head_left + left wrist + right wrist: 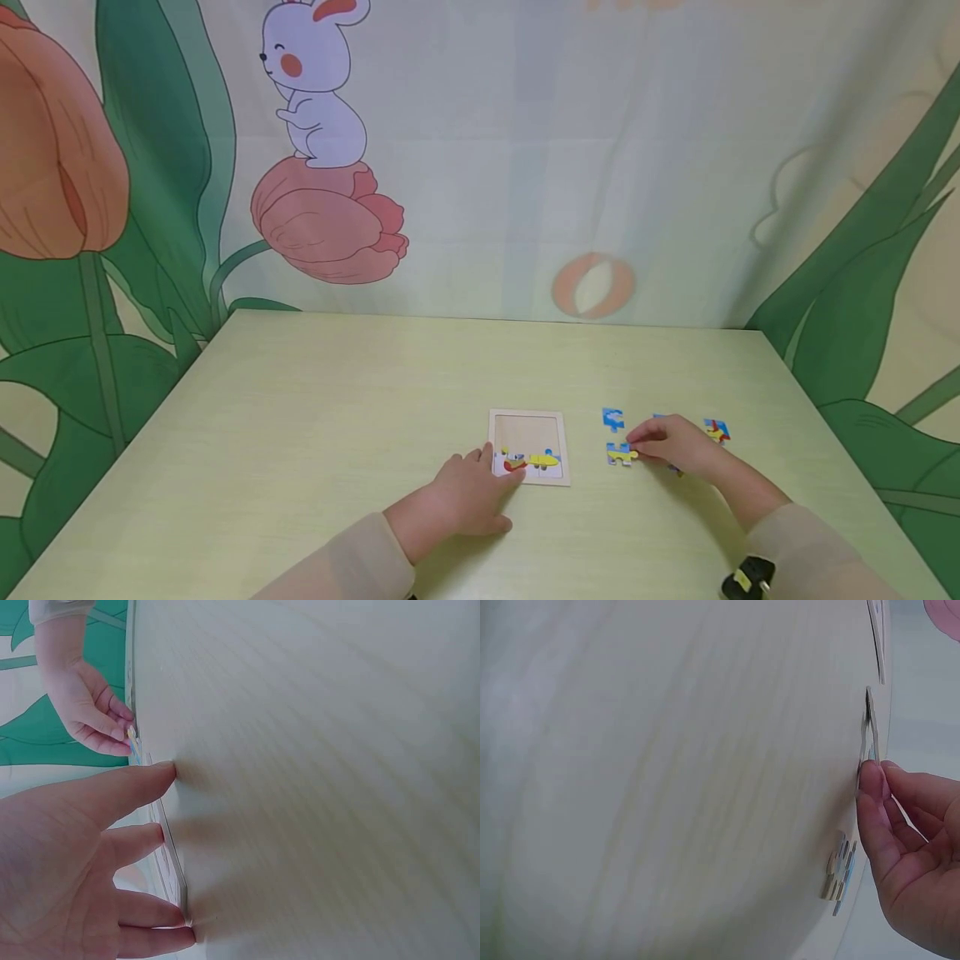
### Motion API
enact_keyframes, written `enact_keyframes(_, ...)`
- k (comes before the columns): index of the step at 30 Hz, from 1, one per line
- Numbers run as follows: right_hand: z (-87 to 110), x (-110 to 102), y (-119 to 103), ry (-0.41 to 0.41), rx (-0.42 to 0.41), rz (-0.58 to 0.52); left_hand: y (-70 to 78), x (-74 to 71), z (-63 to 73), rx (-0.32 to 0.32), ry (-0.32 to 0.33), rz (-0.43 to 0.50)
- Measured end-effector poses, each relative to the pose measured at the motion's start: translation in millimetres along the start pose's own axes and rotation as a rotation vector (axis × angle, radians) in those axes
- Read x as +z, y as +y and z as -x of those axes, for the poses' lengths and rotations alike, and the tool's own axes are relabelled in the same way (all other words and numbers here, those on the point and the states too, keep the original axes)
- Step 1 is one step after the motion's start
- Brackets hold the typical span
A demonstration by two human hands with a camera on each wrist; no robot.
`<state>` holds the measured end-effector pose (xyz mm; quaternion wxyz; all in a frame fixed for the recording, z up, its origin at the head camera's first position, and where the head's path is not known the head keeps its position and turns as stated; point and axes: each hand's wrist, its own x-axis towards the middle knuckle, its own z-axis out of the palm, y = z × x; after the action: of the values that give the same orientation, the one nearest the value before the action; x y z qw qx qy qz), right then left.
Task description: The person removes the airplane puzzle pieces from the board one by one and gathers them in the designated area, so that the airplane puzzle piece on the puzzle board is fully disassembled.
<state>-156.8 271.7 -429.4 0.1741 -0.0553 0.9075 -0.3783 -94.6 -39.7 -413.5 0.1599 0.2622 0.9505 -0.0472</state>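
The left hand (468, 492), fingers extended, rests on the wooden puzzle tray (528, 432) while the right hand (681, 443) pinches a yellow-and-blue jigsaw piece (618, 455) right of it: apparently the pick-up step, next calling for alignment with the tray's unfilled area.

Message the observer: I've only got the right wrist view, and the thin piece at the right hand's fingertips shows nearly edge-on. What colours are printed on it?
Observer: In the head view, the flat jigsaw piece at the right hand shows blue and yellow.
Operator: Where's the left hand? It's outside my picture.
Observer: The left hand rests at the near left corner of the pale, square-framed wooden puzzle tray.
Operator: I only get a sliver of that tray. What's inside?
Observer: A picture strip with red and yellow shapes lies along its near side; the far part shows bare wood.
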Motion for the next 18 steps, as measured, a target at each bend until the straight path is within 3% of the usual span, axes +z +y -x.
enact_keyframes(14,2.2,-2.4,0.9,0.015,0.034,-0.017,1.7,-0.5,0.8,0.004,-0.004,0.001)
enact_keyframes(18,1.9,-1.0,-1.4,0.002,-0.002,-0.056,0.8,-0.9,0.7,0.006,-0.001,-0.010)
